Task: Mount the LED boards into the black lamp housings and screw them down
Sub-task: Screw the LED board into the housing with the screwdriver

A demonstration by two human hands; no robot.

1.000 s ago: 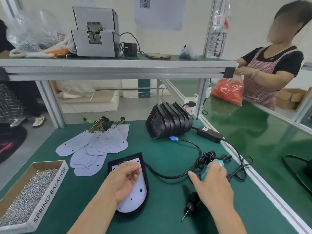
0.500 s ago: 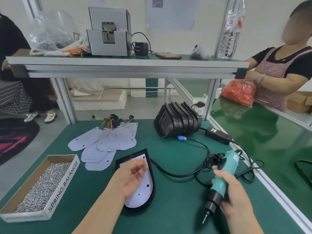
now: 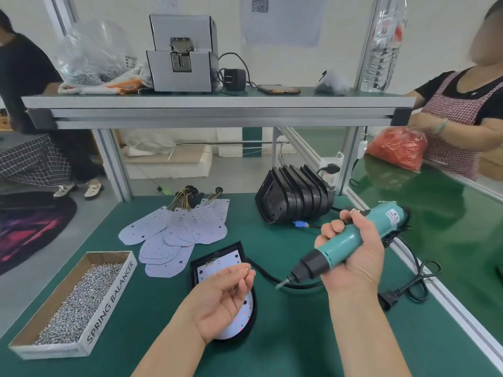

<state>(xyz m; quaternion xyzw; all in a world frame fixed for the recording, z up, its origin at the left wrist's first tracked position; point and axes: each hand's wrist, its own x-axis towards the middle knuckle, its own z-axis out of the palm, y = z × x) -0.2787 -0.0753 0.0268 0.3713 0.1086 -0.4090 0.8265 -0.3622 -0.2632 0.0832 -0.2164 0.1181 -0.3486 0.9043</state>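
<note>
1. The left hand (image 3: 226, 292) hovers palm up over a housing (image 3: 195, 270) with its fingers loosely curled. A small glint at the fingertips may be a screw, but I cannot tell whether the hand holds anything.
2. Under that hand, one board (image 3: 241, 321) sits inside the housing, which lies flat on the mat (image 3: 285, 349). Any screws already in it are too small to make out.
3. The right hand (image 3: 356, 257) is wrapped round the driver (image 3: 351, 239) and holds it off the mat. The bit points down-left toward the housing and is clear of it.
4. The screw box (image 3: 68, 303) stands to the left, well stocked.
5. Farther back, loose boards (image 3: 174, 235) lie fanned in an overlapping pile, their wires (image 3: 185, 194) at the far end. None of them is in a housing.
6. At the back right, a stack (image 3: 294, 200) of nested housings rests on its side. As far as can be seen, they are empty.
7. Judged from this, the job is early. One unit is at the fastening step, with its board placed and its screws apparently yet to be driven. The pile of boards and the stack of housings are all left to pair and screw down.
</note>
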